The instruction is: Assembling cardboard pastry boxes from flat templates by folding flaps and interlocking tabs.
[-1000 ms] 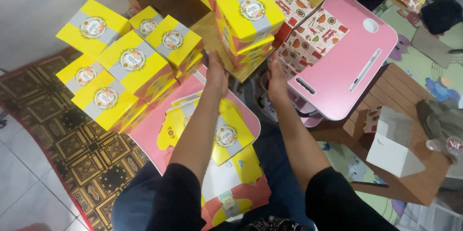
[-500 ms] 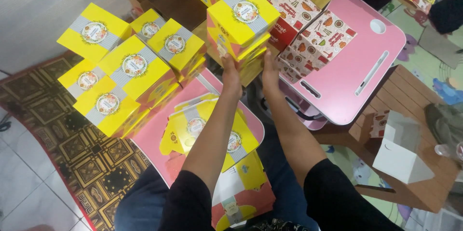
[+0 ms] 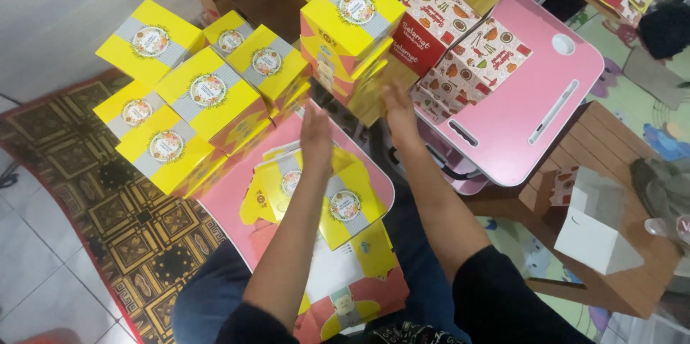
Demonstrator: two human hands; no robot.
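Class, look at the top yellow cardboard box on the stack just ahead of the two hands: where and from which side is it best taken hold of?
Probably by its two opposite side walls, one palm on each, coming from the near side. The yellow cardboard box sits tilted atop the stack, its banded lid facing up, and the left hand and right hand are open just below it.

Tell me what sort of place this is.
Probably a home floor used for packing gift boxes: a patterned rug on tiles, stacks of folded yellow boxes, flat unfolded box blanks and a small pink folding table.
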